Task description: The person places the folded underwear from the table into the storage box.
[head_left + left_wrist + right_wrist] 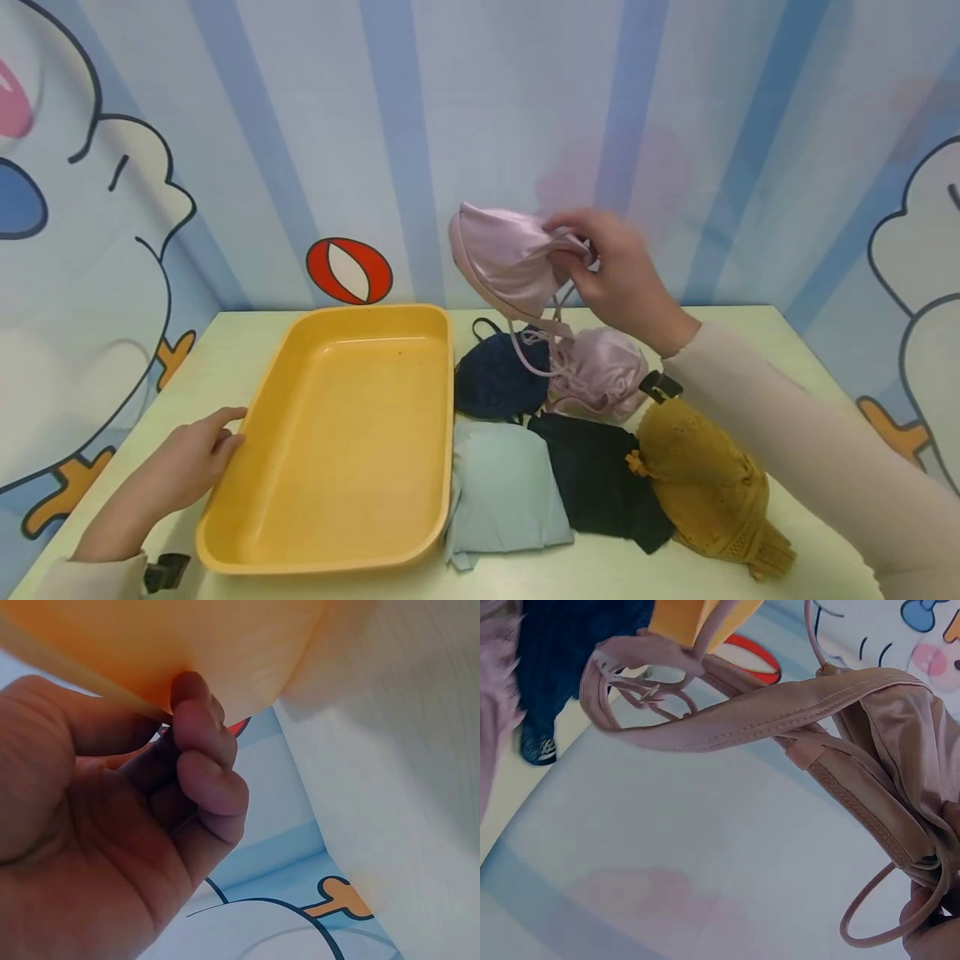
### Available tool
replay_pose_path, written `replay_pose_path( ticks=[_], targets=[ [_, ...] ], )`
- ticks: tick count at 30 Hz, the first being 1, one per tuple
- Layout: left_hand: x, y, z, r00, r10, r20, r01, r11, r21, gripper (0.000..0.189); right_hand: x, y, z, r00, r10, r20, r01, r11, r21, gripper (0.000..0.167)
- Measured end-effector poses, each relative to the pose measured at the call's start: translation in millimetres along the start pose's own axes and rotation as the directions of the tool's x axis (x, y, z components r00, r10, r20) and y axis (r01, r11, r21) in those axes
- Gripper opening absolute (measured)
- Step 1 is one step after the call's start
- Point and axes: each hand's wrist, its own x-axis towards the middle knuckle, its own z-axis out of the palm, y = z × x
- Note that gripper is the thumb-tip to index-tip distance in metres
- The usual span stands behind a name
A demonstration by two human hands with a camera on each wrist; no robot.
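My right hand (611,271) pinches a pink satin bra (504,250) by one end, thumb against fingers, and holds it up over the back of the table. Its thin straps dangle over the clothes below. In the right wrist view the bra's band (742,724) loops out from the fingers (926,930). My left hand (187,458) grips the left rim of a yellow tray (258,400); the left wrist view has the thumb and curled fingers (202,780) around its edge. Inside the tray only its yellow floor shows.
Right of the tray lie a navy bra (495,383), another pink satin garment (600,371), a folded pale green cloth (510,487), a folded black garment (603,479) and a mustard bra (701,479). A cartoon-printed backdrop (510,100) rises behind the table.
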Motion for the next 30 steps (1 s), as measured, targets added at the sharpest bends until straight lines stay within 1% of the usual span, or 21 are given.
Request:
replay_pose_path(
  ticks=[4, 7, 12, 17, 21, 24, 26, 30],
  targets=[
    [0.2, 0.9, 0.7, 1.000, -0.017, 0.002, 0.017, 1.000, 0.003, 0.038, 11.3, -17.9, 13.2, 0.995, -0.103, -0.014, 0.104, 0.994, 0.034, 0.029],
    [-0.1, 0.9, 1.3, 1.000, -0.018, -0.003, 0.018, 1.000, 0.003, 0.038, 18.9, -33.2, 22.6, 0.987, -0.155, -0.034, 0.157, 0.986, 0.054, 0.027],
    [0.0, 1.2, 1.9, 1.000, -0.014, -0.013, 0.014, 1.000, 0.000, 0.038, 27.8, -58.9, 40.5, 0.976, -0.201, -0.081, 0.210, 0.971, 0.115, 0.026],
    [1.3, 1.9, 2.2, 1.000, -0.006, -0.018, 0.006, 1.000, -0.004, 0.038, 25.7, -80.7, 65.3, 0.972, -0.218, -0.085, 0.231, 0.955, 0.188, 0.028],
    [3.0, 2.3, 2.9, 1.000, -0.004, -0.031, 0.004, 1.000, -0.003, 0.037, 19.2, -95.3, 86.1, 0.971, -0.232, -0.064, 0.241, 0.942, 0.233, 0.028],
    [3.4, 3.1, 4.3, 0.999, -0.006, -0.044, 0.006, 1.000, -0.003, 0.037, 11.6, -106.3, 99.4, 0.970, -0.240, -0.030, 0.240, 0.937, 0.255, 0.027],
    [2.8, 4.5, 5.2, 0.999, -0.005, -0.049, 0.005, 1.000, -0.006, 0.037, 4.6, -112.0, 107.7, 0.968, -0.250, 0.004, 0.241, 0.934, 0.263, 0.026],
    [1.2, 7.5, 6.1, 0.998, 0.002, -0.056, -0.003, 1.000, -0.019, 0.037, -11.9, -117.6, 121.2, 0.958, -0.265, 0.108, 0.228, 0.935, 0.272, 0.023]
  ],
)
